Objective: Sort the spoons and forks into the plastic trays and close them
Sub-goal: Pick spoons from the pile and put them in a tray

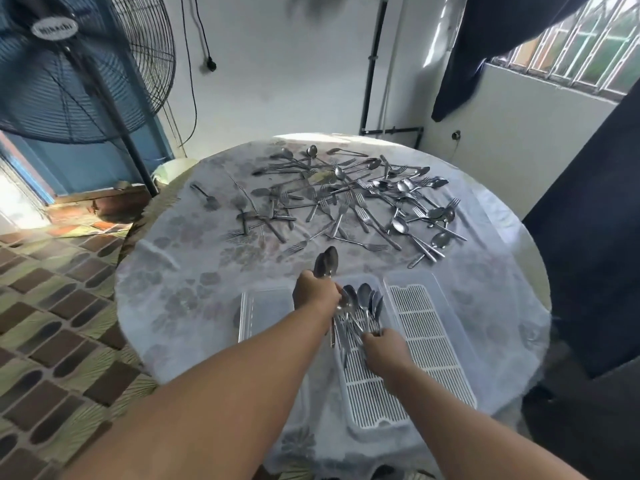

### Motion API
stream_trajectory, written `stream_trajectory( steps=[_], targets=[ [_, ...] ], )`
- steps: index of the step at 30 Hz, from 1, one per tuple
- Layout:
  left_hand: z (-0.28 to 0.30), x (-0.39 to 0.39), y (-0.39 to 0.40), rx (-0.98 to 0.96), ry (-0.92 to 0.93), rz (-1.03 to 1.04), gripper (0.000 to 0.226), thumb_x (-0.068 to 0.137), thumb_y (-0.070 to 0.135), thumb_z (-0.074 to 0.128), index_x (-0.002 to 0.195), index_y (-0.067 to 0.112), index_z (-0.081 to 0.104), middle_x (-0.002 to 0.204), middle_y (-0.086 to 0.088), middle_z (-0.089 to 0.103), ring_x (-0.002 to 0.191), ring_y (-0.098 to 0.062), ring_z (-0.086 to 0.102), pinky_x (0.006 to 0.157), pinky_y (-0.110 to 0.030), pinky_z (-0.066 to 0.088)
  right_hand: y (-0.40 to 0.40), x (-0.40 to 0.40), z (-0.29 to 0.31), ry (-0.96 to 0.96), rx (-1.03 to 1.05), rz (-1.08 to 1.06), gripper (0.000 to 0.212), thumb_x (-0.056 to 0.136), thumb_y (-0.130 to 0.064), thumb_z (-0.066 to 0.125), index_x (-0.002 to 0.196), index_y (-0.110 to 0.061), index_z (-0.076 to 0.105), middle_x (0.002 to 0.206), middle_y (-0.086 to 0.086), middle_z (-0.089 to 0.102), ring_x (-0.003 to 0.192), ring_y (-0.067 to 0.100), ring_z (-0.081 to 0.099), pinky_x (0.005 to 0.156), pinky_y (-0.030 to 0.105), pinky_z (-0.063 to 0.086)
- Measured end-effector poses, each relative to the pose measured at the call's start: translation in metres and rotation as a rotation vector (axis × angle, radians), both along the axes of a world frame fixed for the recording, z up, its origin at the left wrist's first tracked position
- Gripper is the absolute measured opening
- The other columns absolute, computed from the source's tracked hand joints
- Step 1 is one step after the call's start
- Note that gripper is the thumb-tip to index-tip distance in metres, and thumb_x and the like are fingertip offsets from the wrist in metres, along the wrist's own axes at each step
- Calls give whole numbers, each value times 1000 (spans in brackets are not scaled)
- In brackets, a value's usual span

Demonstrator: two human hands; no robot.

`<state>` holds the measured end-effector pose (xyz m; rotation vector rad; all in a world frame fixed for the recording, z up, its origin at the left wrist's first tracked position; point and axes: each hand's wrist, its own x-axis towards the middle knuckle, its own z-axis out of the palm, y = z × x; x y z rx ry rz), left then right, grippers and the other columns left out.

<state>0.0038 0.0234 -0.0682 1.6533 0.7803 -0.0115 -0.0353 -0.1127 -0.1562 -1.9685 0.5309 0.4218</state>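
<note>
1. Steel cutlery, head view: a few spoons (360, 303) lie in the middle tray (381, 403); the right tray (429, 327) holds none; the mixed pile (349, 199) waits, lids off. Early stage, I judge.
2. Left hand (317, 289) grips two spoons (327, 261); right hand (386, 351) curls on handles in the tray.
3. Round table (180, 285), floral cloth; fan (69, 64), barred window (571, 39).

Spoon handles (349, 329) hidden by hands (382, 351); fan (69, 64) cropped.
</note>
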Motion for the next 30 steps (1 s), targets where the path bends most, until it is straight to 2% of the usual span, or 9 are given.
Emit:
stream_trajectory(
  steps=[2,5,8,11,19,24,26,28,30],
  targets=[
    [-3,-5,1,76,12,-38,18,100,23,50,93,14,64,84,0,76,74,-24,69,61,-30,50,8,1,1,1,48,28,27,99,-35,60,103,-8,60,80,5,58,62,16,49,57,33,44],
    [-9,-9,0,103,39,-113,13,97,27,56,91,19,65,88,1,77,88,-26,70,78,-35,54,14,2,3,-58,-13,123,31,100,-36,53,118,-11,55,96,5,64,75,19,59,67,38,53],
    [-16,-10,-5,176,129,-132,27,84,45,57,86,22,71,90,-8,72,101,-35,62,90,-44,54,9,0,7,-165,-142,207,15,104,-19,42,111,-13,54,96,8,63,85,25,62,77,45,55],
    [-19,-7,-8,306,251,-147,31,85,51,55,97,29,74,107,-10,63,110,-36,41,100,-47,45,5,1,9,-180,-209,297,16,100,-9,40,111,-12,52,95,8,62,84,25,61,69,37,47],
    [-21,-1,-4,358,312,-135,35,85,59,62,108,36,74,123,-8,51,113,-36,39,102,-45,43,12,12,4,-229,-353,328,22,103,-20,42,106,-10,61,116,12,50,92,28,58,88,43,51],
    [-22,5,-9,366,303,-93,40,78,65,64,101,35,77,112,-5,58,106,-34,43,97,-44,47,15,17,20,-413,-157,233,28,107,-28,42,115,-14,66,112,7,54,96,20,52,89,35,42],
    [-24,7,-12,324,276,-49,40,74,66,64,96,35,78,105,-3,62,103,-32,46,92,-44,51,14,19,26,-471,-23,190,31,107,-35,45,99,-19,71,98,4,61,93,20,56,85,37,44],
    [-34,11,-16,204,240,9,42,64,65,68,89,33,78,98,-2,68,101,-32,54,86,-45,54,13,20,34,-407,200,176,40,105,-44,47,87,-20,72,87,6,70,86,22,66,78,39,50],
    [-70,28,-17,121,180,31,47,44,69,68,77,35,77,87,-2,74,95,-34,65,83,-47,58,11,19,39,-349,322,197,34,103,-44,51,93,-20,74,88,6,74,85,23,70,79,41,54]
  ],
)
